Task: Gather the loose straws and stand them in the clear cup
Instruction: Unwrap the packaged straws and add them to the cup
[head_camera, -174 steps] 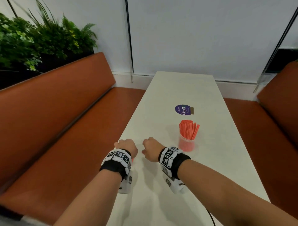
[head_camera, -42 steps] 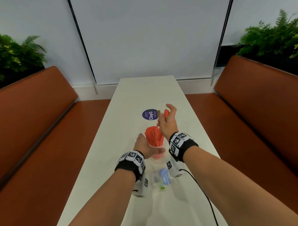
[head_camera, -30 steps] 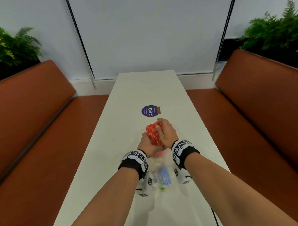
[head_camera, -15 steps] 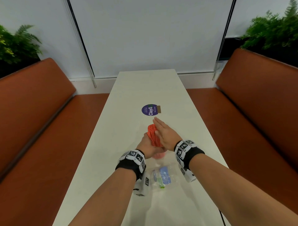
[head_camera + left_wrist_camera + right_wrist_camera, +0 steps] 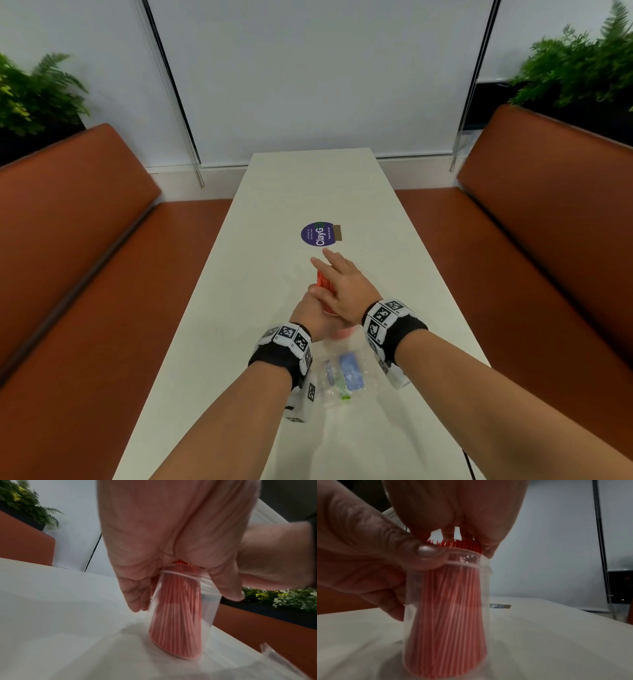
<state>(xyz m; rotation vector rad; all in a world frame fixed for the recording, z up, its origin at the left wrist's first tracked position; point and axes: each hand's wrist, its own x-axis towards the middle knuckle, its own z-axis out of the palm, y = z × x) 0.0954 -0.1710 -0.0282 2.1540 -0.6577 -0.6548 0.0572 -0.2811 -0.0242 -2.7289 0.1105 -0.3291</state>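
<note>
A clear plastic cup (image 5: 447, 615) stands on the white table (image 5: 308, 192), packed with thin red straws (image 5: 323, 282). My left hand (image 5: 310, 315) grips the cup near its rim, thumb (image 5: 426, 550) on the near side and fingers (image 5: 133, 599) behind. My right hand (image 5: 342, 281) lies flat on the straw tops (image 5: 453, 545), fingers straight and pointing away from me, palm pressing down. In the left wrist view the cup (image 5: 180, 615) leans slightly. No loose straws show on the table.
A crumpled clear bag with a blue label (image 5: 346, 373) lies between my wrists, just behind the cup. A purple round sticker (image 5: 320, 234) is stuck further along the table. Orange benches (image 5: 85, 274) run along both sides, with plants (image 5: 582, 61) behind them.
My right hand brought a few straws down to the bundle, closed round its top, then flattened out on it. My left hand has kept hold of the cup.
</note>
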